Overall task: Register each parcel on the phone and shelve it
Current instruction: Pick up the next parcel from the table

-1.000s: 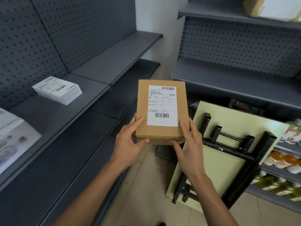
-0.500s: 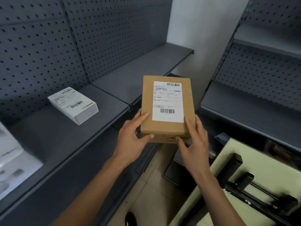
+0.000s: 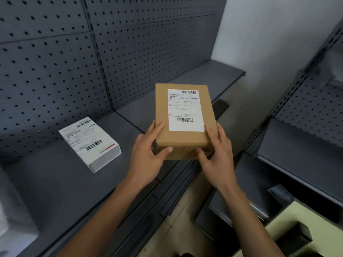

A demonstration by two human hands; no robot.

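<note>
A brown cardboard parcel (image 3: 183, 119) is held up in both hands above the front edge of a dark grey metal shelf (image 3: 55, 182), its white shipping label (image 3: 184, 110) turned upward with a barcode printed at the top and another near the bottom. The near end of the parcel is gripped by the left hand (image 3: 148, 154), whose fingers are laid along the left side and top while the thumb is curled under the near corner. The opposite corner is gripped by the right hand (image 3: 216, 154), with fingers spread up the right side and the thumb pressed against the taped end face. The parcel is kept clear of the shelf surface and tilted slightly toward the camera. To the left, a white parcel (image 3: 91, 143) is seen lying flat on the same shelf, well apart from the brown one, its own label and barcodes facing up. A pegboard panel (image 3: 55, 71) is seen behind the shelf. Part of a blurred white package (image 3: 13, 219) is visible at the left edge, and a pale yellow board (image 3: 289, 214) at the lower right corner.
</note>
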